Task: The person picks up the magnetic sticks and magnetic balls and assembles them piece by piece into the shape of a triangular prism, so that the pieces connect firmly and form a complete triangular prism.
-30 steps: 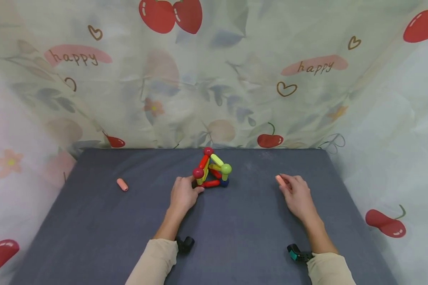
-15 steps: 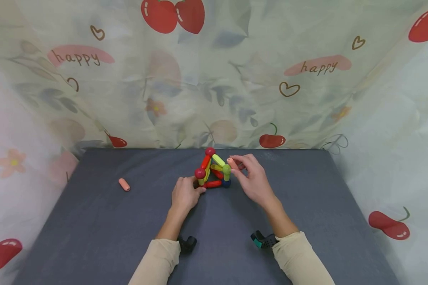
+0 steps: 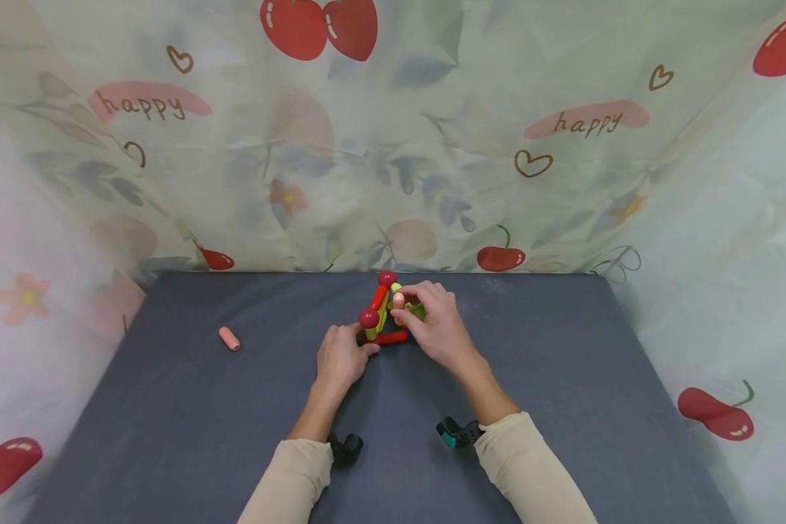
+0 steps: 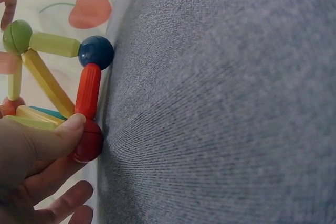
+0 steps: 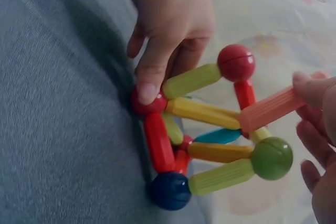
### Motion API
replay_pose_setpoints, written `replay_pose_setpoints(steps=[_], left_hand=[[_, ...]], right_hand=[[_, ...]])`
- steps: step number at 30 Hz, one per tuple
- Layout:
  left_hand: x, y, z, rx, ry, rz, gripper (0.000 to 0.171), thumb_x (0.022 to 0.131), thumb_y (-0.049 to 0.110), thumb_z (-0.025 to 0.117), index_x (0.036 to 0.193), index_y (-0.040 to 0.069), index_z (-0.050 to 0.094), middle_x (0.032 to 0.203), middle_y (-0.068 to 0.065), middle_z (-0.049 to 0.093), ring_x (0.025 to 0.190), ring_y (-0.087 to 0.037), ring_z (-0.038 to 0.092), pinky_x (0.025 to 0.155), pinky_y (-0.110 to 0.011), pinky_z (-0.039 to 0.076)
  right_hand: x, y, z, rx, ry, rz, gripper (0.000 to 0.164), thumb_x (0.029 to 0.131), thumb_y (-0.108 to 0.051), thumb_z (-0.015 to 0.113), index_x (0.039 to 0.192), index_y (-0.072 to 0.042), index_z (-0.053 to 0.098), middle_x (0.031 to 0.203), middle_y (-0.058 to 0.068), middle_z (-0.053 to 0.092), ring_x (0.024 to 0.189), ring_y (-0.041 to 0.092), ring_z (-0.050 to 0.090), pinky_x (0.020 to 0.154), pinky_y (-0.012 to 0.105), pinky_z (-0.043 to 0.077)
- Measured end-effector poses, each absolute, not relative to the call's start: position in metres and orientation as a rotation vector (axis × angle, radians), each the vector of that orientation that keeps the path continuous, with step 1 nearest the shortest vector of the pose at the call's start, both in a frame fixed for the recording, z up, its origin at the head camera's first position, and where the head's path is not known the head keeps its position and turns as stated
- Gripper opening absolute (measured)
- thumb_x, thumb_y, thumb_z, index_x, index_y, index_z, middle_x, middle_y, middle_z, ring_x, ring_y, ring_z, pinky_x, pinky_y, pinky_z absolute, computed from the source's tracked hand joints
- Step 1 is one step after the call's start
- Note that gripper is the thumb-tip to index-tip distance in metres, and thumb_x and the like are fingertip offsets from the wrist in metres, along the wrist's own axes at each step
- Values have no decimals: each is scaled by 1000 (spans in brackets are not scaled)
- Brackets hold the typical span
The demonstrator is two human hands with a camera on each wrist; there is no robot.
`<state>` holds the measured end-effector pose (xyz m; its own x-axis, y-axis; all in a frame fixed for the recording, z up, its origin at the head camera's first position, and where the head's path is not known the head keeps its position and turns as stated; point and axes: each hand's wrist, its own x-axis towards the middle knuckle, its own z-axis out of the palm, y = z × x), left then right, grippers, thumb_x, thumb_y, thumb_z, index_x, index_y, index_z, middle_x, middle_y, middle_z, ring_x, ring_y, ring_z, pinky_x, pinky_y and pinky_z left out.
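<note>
A frame of coloured magnetic rods and balls (image 3: 393,338) stands toward the back middle of the table. With thumb and fingers, my left hand (image 3: 343,356) holds it by a red ball (image 4: 90,142) at its lower corner. A salmon magnetic rod (image 5: 270,108) is pinched in my right hand (image 3: 437,324), over the frame in the head view. In the right wrist view one end of this rod overlaps the frame's rods, close to a green ball (image 5: 272,158). A dark blue ball (image 5: 170,190) sits at another low corner. The right hand hides part of the frame in the head view.
Another salmon rod (image 3: 229,338) lies on the grey-blue table (image 3: 190,407) at the left. A patterned curtain (image 3: 393,145) rises behind the table's back edge and along both sides. Each wrist carries a small dark camera.
My right hand has come in from the right with the salmon rod, which now stands more upright over the frame. The left hand keeps its hold on the frame's corner.
</note>
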<state>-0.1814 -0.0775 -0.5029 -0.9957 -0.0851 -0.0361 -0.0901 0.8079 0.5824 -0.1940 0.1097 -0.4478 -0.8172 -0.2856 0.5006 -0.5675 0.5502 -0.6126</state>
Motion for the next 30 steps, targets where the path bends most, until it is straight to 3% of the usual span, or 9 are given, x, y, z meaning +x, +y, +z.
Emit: replay_pose_setpoints(steps=[6,17,25,30], left_hand=[[-181,-78,-504,-119,2997,958,38,84,30,85,119,17,77,106,-12,75,100,-33,63,88,-51,54],[-180,-79,-503,-124,2998,958,38,83,29,85,119,18,77,105,-12,75,100,-32,63,88,-51,53],[-180,-77,-504,-130,2988,968,41,84,29,85,123,18,75,110,-12,75,101,-32,62,89,-51,54],[-181,-77,-505,-142,2983,958,43,85,31,84,126,19,74,113,-12,74,102,-32,62,90,-50,54]], right_hand=[[-199,106,-456,776,-2478,772,30,82,-31,85,105,-15,75,108,4,66,97,25,53,89,48,38],[-202,94,-470,747,-2577,491,22,81,-31,88,94,-16,78,125,7,61,113,30,48,97,54,37],[-201,88,-476,748,-2554,413,16,85,-27,85,97,-17,81,130,10,60,115,32,47,93,53,38],[-201,92,-476,754,-2541,515,23,84,-29,86,103,-18,78,132,11,57,114,32,47,93,52,37]])
